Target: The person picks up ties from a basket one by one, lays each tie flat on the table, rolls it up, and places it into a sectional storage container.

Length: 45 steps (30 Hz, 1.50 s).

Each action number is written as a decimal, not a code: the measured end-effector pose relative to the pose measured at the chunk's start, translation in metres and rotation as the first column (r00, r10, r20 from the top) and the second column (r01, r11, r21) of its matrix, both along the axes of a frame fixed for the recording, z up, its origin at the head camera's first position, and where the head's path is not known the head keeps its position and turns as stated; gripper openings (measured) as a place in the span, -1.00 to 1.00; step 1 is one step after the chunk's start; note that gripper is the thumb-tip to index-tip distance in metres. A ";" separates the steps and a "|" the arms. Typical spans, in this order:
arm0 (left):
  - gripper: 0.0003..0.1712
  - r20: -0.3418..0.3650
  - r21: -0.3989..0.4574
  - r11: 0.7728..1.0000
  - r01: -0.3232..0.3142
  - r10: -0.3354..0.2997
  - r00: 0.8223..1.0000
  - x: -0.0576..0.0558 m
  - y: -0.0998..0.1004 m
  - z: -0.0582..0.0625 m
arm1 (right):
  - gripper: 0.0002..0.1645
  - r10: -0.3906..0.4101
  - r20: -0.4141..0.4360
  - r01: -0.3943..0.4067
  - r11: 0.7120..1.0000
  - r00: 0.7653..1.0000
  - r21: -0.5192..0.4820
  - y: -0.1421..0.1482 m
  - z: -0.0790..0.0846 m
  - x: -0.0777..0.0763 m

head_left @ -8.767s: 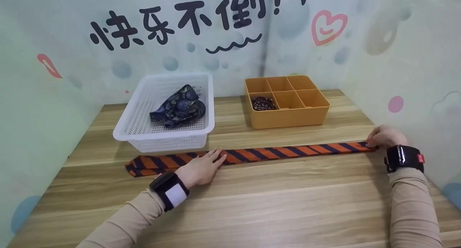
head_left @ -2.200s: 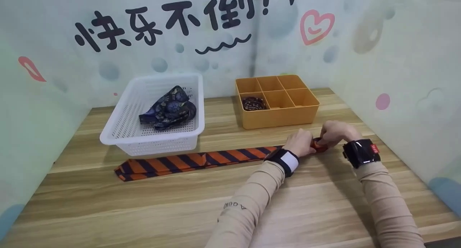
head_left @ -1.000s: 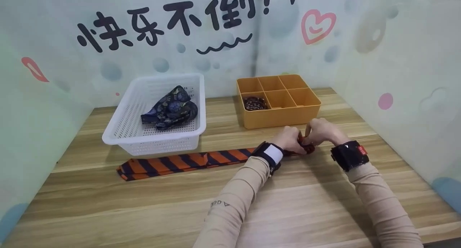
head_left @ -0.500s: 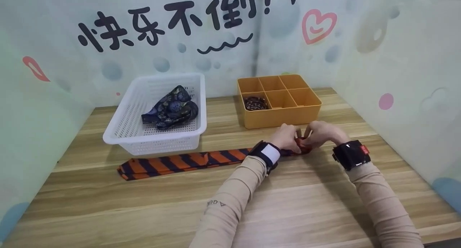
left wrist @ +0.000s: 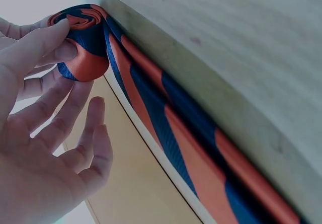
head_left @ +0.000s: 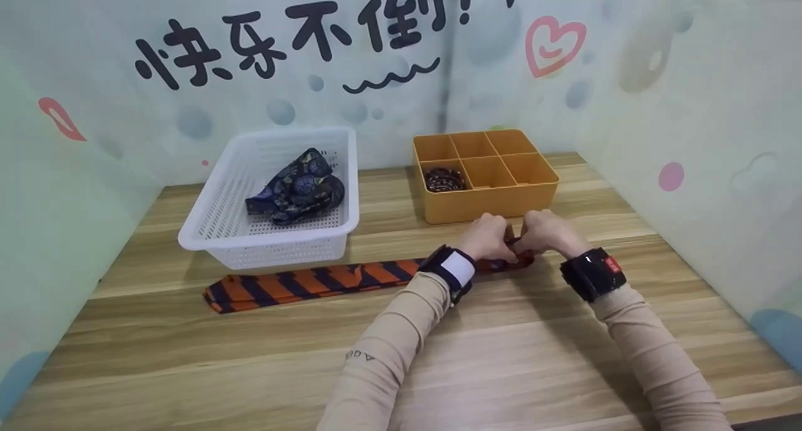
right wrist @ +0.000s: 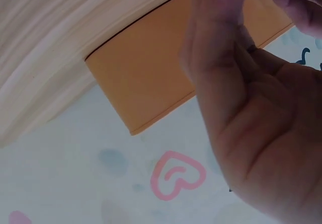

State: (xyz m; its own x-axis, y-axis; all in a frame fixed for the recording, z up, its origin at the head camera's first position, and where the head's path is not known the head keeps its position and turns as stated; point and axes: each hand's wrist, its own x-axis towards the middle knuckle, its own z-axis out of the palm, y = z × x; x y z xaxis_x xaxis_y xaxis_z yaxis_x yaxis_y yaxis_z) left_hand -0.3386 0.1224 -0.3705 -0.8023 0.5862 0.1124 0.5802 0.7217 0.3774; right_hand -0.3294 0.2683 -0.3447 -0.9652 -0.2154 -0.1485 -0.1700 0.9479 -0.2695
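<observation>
With left hand [head_left: 485, 238] and right hand [head_left: 551, 232] I am pinching the striped tie [head_left: 369, 275] by its roll [left wrist: 90, 58], right of frame centre; its tail [head_left: 269, 289] is lying unheld leftward, so uneven pull risks skewing the roll.

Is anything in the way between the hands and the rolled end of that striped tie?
No, nothing visible stands between them. The left hand and right hand are both on the rolled end of the striped tie. The orange organizer sits beyond, not in between.
</observation>
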 end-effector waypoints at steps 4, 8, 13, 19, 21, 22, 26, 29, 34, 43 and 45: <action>-0.72 -0.002 -0.008 0.999 -0.037 0.037 0.999 -0.002 -0.004 -0.001 | -0.71 0.012 0.012 -0.012 1.000 1.000 -0.011 -0.001 0.000 0.000; -0.68 0.006 -0.017 0.998 -0.057 0.058 0.998 -0.003 -0.009 -0.002 | -0.67 0.043 0.083 -0.034 0.993 0.996 -0.111 0.004 0.003 0.000; -0.58 0.028 -0.031 0.999 -0.028 0.029 0.999 -0.005 -0.015 -0.002 | -0.64 0.053 0.140 -0.030 0.986 0.989 -0.161 0.003 0.006 -0.001; -0.60 0.066 -0.022 1.000 0.010 -0.009 0.998 -0.004 -0.020 0.001 | -0.75 0.016 0.066 -0.013 0.999 0.998 -0.043 -0.014 0.009 -0.003; -0.63 0.065 0.006 1.000 0.004 -0.004 0.998 -0.003 -0.020 0.002 | -0.81 -0.001 0.049 0.002 1.000 0.999 -0.019 -0.020 0.010 -0.004; -0.64 0.061 0.021 1.000 -0.001 0.000 0.998 -0.003 -0.021 0.002 | -0.83 -0.009 0.045 0.009 1.000 0.999 -0.014 -0.023 0.010 -0.004; -0.68 0.054 0.043 0.998 -0.035 0.032 0.998 -0.004 -0.023 0.003 | -0.86 -0.016 0.042 0.017 1.000 0.999 -0.003 -0.029 0.011 -0.005; -0.65 0.076 0.047 0.998 -0.043 0.039 0.996 -0.004 -0.028 0.002 | -0.77 -0.002 0.062 0.002 1.000 0.998 -0.003 -0.028 0.011 -0.005; -0.51 0.073 0.014 0.999 -0.031 0.030 0.997 -0.004 -0.036 -0.001 | -0.55 0.029 0.151 -0.023 0.999 0.988 -0.045 -0.024 0.008 -0.007; -0.42 0.039 -0.092 0.996 0.023 -0.020 0.999 0.001 -0.044 -0.005 | -0.58 0.061 0.141 -0.052 0.997 0.988 -0.062 -0.034 -0.002 -0.008; -0.40 0.042 -0.094 0.995 0.034 -0.031 0.999 0.002 -0.046 -0.004 | -0.61 0.047 0.105 -0.043 0.998 0.993 -0.040 -0.040 -0.003 -0.007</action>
